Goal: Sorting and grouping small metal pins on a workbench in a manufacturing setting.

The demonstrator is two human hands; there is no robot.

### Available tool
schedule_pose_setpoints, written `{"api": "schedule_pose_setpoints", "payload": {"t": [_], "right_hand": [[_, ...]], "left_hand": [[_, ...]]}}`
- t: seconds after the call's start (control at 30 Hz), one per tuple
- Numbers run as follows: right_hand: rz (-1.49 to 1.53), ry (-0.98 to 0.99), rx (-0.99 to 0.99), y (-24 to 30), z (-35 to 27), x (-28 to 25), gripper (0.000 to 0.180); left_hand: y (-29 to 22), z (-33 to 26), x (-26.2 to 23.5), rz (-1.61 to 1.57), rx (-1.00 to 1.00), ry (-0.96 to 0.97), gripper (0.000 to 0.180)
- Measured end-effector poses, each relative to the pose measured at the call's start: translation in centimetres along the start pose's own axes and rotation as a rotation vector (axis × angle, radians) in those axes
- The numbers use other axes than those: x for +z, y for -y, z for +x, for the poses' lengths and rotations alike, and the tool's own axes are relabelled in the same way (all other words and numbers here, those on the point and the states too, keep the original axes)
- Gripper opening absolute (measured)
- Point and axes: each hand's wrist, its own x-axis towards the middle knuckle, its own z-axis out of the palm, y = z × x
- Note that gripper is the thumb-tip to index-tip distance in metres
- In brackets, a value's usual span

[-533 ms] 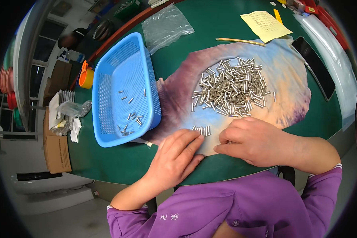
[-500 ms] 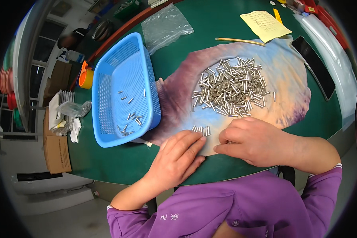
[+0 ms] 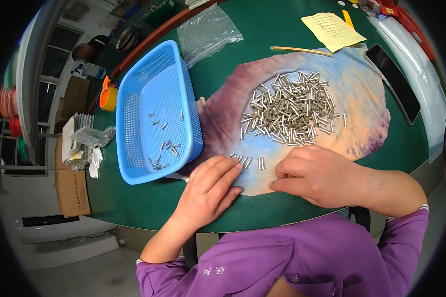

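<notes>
Small row of pins (image 3: 247, 160): about six short metal pins side by side on the cloth (image 3: 362, 123), at 12 o'clock from the left hand's fingertips, and at 9 o'clock from the right hand.
Left hand (image 3: 206, 190): lies flat, fingers (image 3: 223, 171) stretched and together, tips just touching the row; it grips nothing.
Right hand (image 3: 314, 174): fingers curled under on the cloth; whether they pinch a pin I cannot tell.
Handling: the pins look stiff, smooth and light, likely to roll or slip; best pinched across the shank, or swept together with a flat finger.
Main pile (image 3: 288, 110): one heap, far too many to count, at 12 o'clock from the right hand.
Basket (image 3: 134, 99): one blue mesh basket at 10 o'clock from the left hand, roughly fifteen loose pins inside.
Bench (image 3: 134, 198): green, carries one cloth, one basket.
</notes>
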Motion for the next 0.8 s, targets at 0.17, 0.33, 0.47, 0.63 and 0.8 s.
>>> {"api": "schedule_pose_setpoints", "payload": {"t": [0.17, 0.33, 0.47, 0.63, 0.8], "right_hand": [[0.009, -0.015, 0.001, 0.0, 0.0, 0.1, 0.031], [0.027, -0.037, -0.008, -0.2, 0.0, 0.2, 0.029], [0.032, -0.04, -0.007, -0.1, 0.0, 0.2, 0.028], [0.039, -0.056, -0.01, -0.1, 0.0, 0.2, 0.029], [0.048, -0.046, -0.003, 0.0, 0.0, 0.0, 0.026]], "left_hand": [[0.3, -0.2, -0.2, 0.028, 0.001, -0.04, 0.047], [0.2, -0.3, -0.1, 0.041, -0.056, -0.047, 0.05], [-0.5, -0.1, 0.1, 0.016, -0.031, -0.036, 0.05], [-1.4, 0.5, 0.3, -0.011, -0.002, 0.001, 0.048], [-1.7, 0.8, 0.9, -0.063, 0.014, 0.038, 0.054]]}}
